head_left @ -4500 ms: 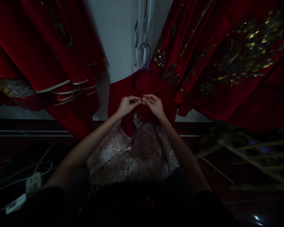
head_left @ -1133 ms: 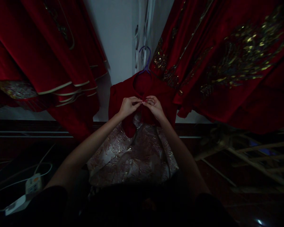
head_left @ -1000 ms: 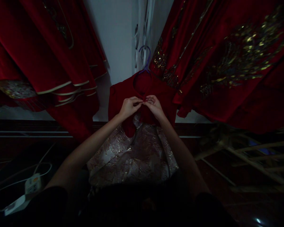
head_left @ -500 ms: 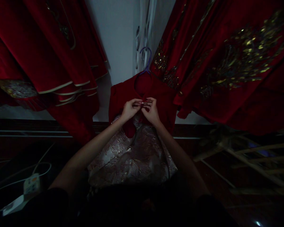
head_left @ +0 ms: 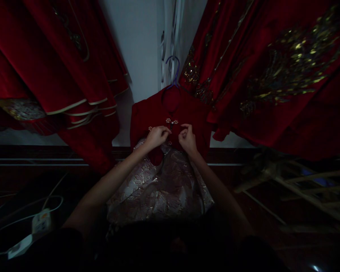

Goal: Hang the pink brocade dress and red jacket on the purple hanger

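Observation:
A small dark red top [head_left: 147, 113] hangs in front of me on a purple hanger [head_left: 173, 70], with a pale patterned skirt [head_left: 161, 189] spreading below it. A small shiny clasp [head_left: 171, 121] sits closed on the chest. My left hand [head_left: 156, 136] pinches the red cloth just below and left of that clasp. My right hand [head_left: 187, 138] is curled on the cloth a little to the right, fingers closed on the front edge.
Long red garments with pale trim [head_left: 73, 102] hang at the left; red robes with gold embroidery [head_left: 286, 64] hang at the right. A white power strip with cables [head_left: 41, 221] lies on the dark floor at lower left. A wooden frame [head_left: 300, 181] stands at the right.
Both hands have dropped from the chest clasp to a spot slightly lower on the front. The clasp now shows uncovered above my fingers.

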Tool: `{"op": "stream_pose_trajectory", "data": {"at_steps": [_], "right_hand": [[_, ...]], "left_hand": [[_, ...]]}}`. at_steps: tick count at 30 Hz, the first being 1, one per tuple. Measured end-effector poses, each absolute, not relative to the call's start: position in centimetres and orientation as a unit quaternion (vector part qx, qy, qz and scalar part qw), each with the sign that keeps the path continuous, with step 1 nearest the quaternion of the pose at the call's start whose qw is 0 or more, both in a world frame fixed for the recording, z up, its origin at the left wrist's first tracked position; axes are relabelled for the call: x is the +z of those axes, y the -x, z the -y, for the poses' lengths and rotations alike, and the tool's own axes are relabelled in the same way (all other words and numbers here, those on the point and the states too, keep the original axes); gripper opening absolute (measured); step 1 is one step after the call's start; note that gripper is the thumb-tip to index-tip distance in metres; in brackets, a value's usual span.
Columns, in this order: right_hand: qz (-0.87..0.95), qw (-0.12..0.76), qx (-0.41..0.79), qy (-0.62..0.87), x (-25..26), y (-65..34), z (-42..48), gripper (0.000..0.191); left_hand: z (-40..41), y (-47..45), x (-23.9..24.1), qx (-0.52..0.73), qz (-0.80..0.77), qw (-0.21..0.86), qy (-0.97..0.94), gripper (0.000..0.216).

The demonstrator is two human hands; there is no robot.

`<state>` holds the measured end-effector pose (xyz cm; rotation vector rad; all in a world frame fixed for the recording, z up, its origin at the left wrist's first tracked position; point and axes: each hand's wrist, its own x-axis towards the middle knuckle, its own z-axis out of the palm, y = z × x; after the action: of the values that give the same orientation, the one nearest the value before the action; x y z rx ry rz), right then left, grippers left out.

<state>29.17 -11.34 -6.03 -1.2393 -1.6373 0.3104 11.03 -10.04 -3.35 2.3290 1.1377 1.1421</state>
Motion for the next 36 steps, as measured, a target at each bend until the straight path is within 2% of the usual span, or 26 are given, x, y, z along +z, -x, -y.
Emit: {"op": "stream_pose_trajectory", "data": {"at_steps": [3,6,8,10,12,15,18,25,29,36], "right_hand": [[0.684,0.503,0.160,0.503,-6.4,-30.0,11.8,0.034],[0.708,0.469,0.194,0.491,-7.2,-30.9,12.5,0.028],[0.717,0.451,0.229,0.479,-7.6,-31.3,12.9,0.027],[0.724,0.442,0.253,0.465,-7.6,-31.7,13.1,0.026],[0.720,0.447,0.263,0.461,-7.0,-31.8,13.3,0.025],[0.694,0.478,0.264,0.469,-5.8,-31.6,13.5,0.024],[0.691,0.490,0.264,0.462,-4.8,-31.4,13.8,0.025],[0.733,0.426,0.212,0.486,-5.0,-31.6,14.1,0.020],[0.732,0.402,0.221,0.503,-5.7,-31.2,14.1,0.023],[0.737,0.421,0.259,0.462,-6.1,-29.5,14.5,0.043]], "left_hand": [[10.3,-12.2,-5.3,0.362,-0.435,0.134,-0.813,0.033],[10.1,-13.9,-7.4,0.399,-0.454,0.144,-0.783,0.057],[9.9,-14.9,-8.3,0.434,-0.452,0.163,-0.762,0.065],[9.6,-15.8,-8.7,0.468,-0.447,0.193,-0.737,0.058],[9.3,-16.5,-8.8,0.520,-0.442,0.241,-0.691,0.041],[9.2,-17.2,-8.7,0.588,-0.429,0.345,-0.592,0.023],[9.9,-17.9,-9.3,0.585,-0.385,0.436,-0.566,0.024],[13.2,-18.8,-11.8,0.541,-0.385,0.513,-0.544,0.042],[13.8,-17.3,-11.5,0.579,-0.379,0.477,-0.542,0.039],[14.0,-14.8,-10.6,0.610,-0.418,0.421,-0.526,0.036]]}}
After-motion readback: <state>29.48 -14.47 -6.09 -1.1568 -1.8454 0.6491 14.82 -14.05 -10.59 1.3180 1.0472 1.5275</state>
